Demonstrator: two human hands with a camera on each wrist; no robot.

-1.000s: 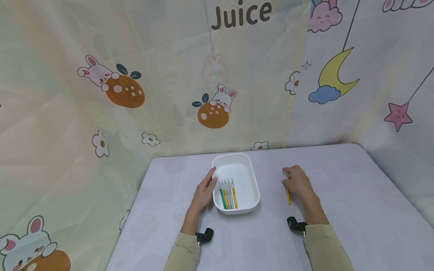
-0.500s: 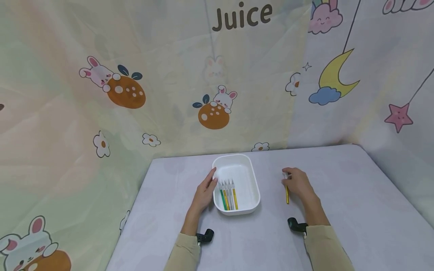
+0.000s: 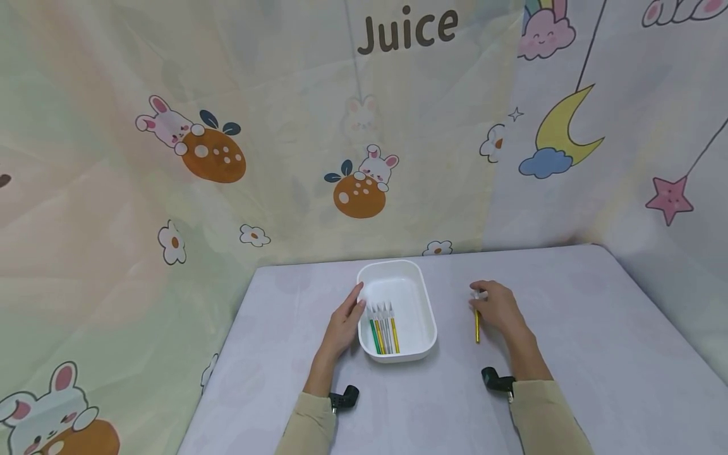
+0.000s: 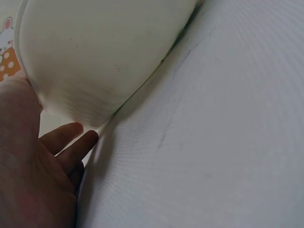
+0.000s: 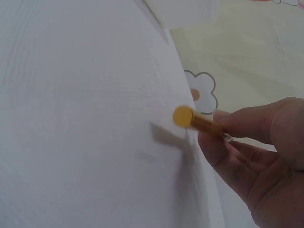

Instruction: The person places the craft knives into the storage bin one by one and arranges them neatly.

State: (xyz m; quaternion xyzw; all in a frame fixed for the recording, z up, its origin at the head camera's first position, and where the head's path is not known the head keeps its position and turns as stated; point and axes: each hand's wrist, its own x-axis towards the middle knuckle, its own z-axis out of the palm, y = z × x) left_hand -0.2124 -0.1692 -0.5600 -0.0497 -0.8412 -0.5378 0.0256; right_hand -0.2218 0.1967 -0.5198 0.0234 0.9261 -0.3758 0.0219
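A white plastic tray stands on the table. In it lie several slim pen-like tools side by side, with green, yellow and silver bodies and pale pointed tops. My left hand rests at the tray's left rim, its fingers fairly straight; in the left wrist view some fingers extend loosely under the tray's outer wall. Right of the tray, my right hand pinches a yellow pen-like tool between thumb and fingers, above the table. Its upper part looks clear and is mostly hidden by the fingers.
The table has a pale cloth over it. Its back edge meets a printed curtain with rabbits, flowers and a moon. Another curtain side slopes down along the left. Each wrist wears a small black camera.
The yellow tool's lower end has swung left, so it hangs more upright in the view. My right hand has shifted slightly left. The left hand and tray stay in place.
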